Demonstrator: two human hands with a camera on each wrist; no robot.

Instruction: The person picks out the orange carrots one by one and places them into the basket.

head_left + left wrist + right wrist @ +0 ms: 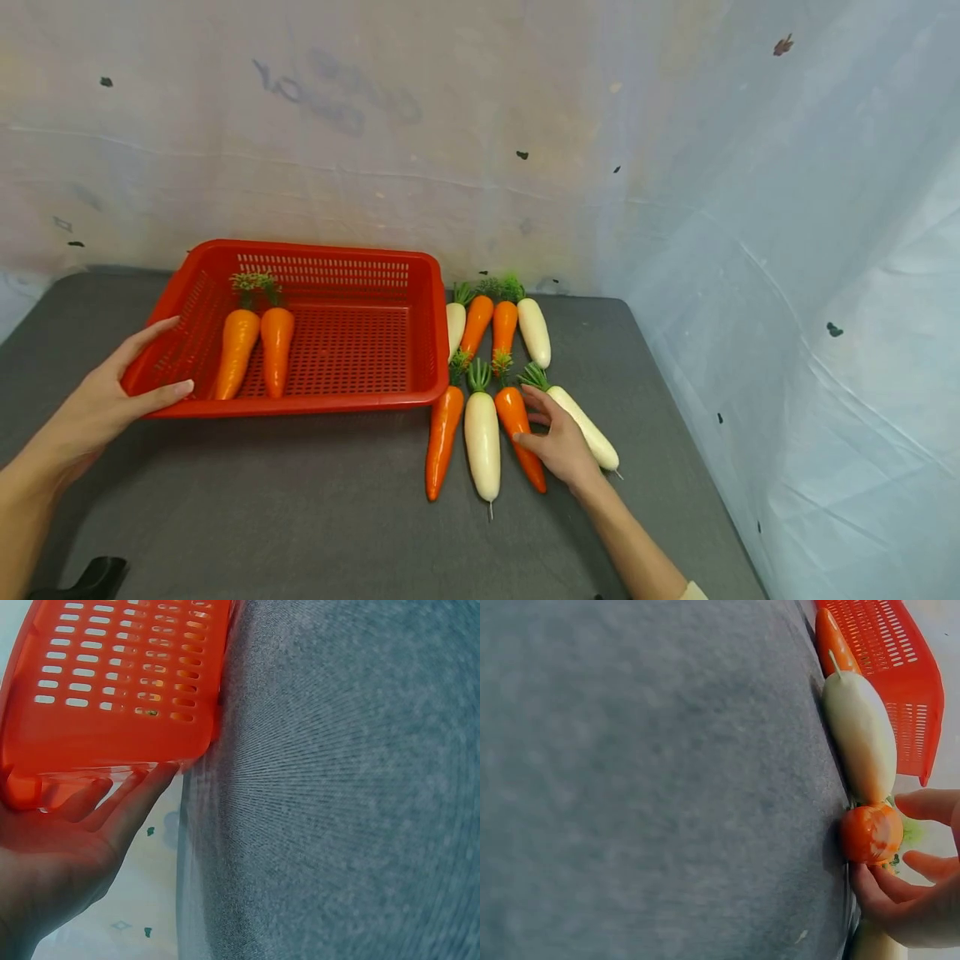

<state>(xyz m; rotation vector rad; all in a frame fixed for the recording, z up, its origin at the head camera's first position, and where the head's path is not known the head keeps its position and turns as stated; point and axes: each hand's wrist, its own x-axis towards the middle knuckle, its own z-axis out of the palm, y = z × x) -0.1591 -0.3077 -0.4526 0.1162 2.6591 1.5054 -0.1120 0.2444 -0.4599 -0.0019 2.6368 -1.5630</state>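
A red slotted plastic basket stands at the back left, with two carrots lying inside. My left hand holds its front left corner, thumb over the front rim; in the left wrist view the fingers lie along the outer end wall. At the right of the table my right hand grips a carrot, thumb on one side and fingers on the other. Its rounded tip faces the camera in the right wrist view. A white radish lies left of this carrot, another radish right of the hand.
Another carrot lies at the front of the group. Behind are two more carrots and two radishes, one at the right and one beside the basket. A dark object shows on the grey table at lower left.
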